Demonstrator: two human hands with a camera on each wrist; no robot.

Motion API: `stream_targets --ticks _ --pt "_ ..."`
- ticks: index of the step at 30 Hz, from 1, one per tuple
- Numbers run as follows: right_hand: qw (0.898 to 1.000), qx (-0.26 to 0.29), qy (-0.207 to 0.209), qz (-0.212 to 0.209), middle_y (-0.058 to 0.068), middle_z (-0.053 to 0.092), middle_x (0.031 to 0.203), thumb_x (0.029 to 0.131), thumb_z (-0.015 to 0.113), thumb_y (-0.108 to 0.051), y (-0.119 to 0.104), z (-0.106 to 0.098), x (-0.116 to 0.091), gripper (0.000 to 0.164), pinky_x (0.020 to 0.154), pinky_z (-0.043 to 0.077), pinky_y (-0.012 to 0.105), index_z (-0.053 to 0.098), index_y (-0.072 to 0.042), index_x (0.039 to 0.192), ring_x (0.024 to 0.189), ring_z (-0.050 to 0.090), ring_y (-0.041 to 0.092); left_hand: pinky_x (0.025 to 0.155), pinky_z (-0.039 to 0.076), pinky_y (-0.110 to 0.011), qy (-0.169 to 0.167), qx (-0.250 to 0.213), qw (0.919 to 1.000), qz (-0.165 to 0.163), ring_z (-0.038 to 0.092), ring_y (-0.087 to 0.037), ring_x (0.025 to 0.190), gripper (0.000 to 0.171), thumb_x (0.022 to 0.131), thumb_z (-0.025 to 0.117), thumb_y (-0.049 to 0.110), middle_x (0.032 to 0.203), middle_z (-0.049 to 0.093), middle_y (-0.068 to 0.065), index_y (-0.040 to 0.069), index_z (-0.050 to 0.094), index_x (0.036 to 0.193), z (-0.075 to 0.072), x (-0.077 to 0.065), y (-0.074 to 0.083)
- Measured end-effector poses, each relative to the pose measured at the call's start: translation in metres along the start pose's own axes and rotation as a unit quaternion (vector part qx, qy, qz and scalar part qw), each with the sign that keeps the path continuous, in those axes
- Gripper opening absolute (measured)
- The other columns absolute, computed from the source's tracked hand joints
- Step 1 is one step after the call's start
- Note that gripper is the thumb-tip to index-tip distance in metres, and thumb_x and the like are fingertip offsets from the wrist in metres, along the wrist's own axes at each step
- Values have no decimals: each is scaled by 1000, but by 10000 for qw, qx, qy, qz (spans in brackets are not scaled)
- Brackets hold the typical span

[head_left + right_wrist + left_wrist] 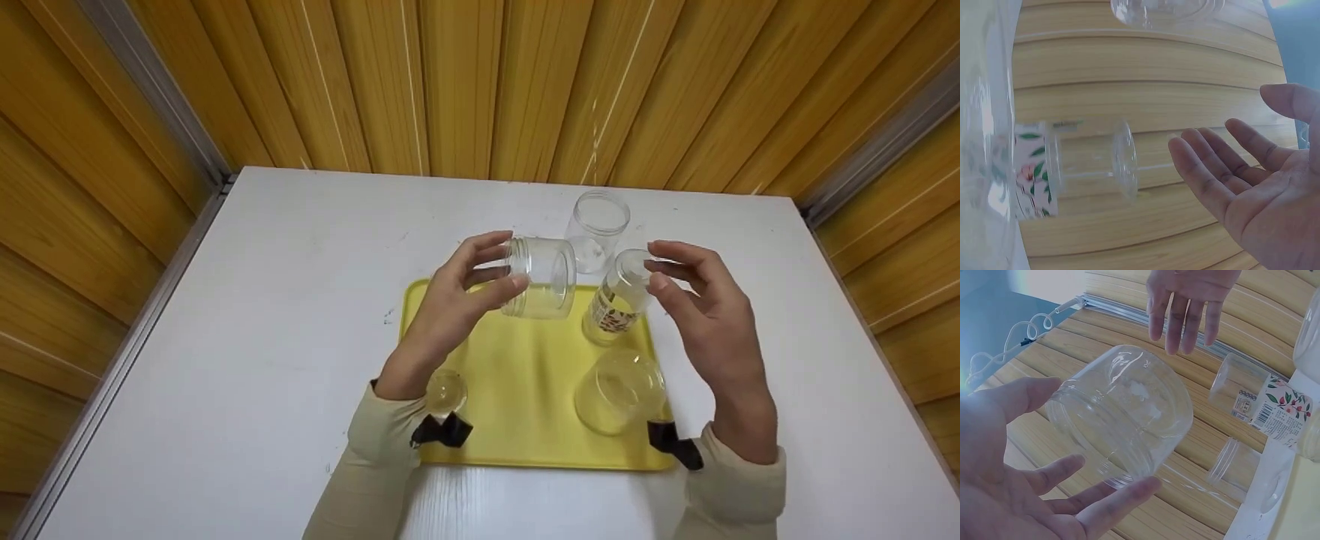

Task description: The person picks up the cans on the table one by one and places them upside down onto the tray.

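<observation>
My left hand (454, 296) grips a clear jar (551, 277) around its threaded mouth, thumb on one side and fingers on the other. The jar lies on its side in the air above the tray's back edge, its base pointing right. Bare and loosely bent, the fingers of my right hand (709, 315) are apart from everything. Nearest to it stands a labelled clear jar (1033, 169) with a floral band and a clear upper part (1092, 169); whether that part is a separate piece I cannot tell.
A yellow tray (525, 405) lies on the white table (300, 300). On it are a large clear jar (619, 394) at the front right and a small clear container (446, 391) at the left, partly behind my left wrist. Another clear jar (600, 217) stands behind the tray.
</observation>
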State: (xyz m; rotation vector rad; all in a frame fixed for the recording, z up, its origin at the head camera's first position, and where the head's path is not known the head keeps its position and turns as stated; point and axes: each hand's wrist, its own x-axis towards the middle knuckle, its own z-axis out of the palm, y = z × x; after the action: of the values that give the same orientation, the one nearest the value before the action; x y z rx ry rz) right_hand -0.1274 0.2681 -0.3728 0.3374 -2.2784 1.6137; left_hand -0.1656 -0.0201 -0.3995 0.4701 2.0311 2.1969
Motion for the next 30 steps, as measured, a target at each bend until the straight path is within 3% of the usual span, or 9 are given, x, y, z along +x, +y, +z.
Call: stream_targets --ticks 9,16,23,30 --pt "9956 779 -489 169 13 52 152 105 60 -5 1 23 3 46 112 44 28 52 1 150 140 52 28 100 55 -44 -15 152 9998 116 62 -21 129 66 94 76 35 147 59 -6 15 53 154 3 -3 1" --pt "9848 1365 -1001 400 14 42 161 103 58 -4 6 42 7 58 114 42 32 42 -2 159 148 43 30 100 56 -44 -133 222 9996 108 61 -26 130 64 96 76 32 149 57 -10 16 54 154 8 -3 0" --pt "9742 1574 -1400 805 7 40 164 106 57 -15 7 48 5 61 114 43 42 39 -19 164 150 40 26 100 55 -46 -209 181 9995 171 60 -26 131 64 97 75 32 149 57 -11 15 53 154 10 -7 1" --pt "9673 1732 -1728 661 9 41 163 105 56 -13 9 51 6 64 112 45 39 37 -17 165 150 40 30 102 54 -46 -195 252 9993 211 60 -25 132 66 97 75 32 150 56 -9 12 51 155 11 -9 3"
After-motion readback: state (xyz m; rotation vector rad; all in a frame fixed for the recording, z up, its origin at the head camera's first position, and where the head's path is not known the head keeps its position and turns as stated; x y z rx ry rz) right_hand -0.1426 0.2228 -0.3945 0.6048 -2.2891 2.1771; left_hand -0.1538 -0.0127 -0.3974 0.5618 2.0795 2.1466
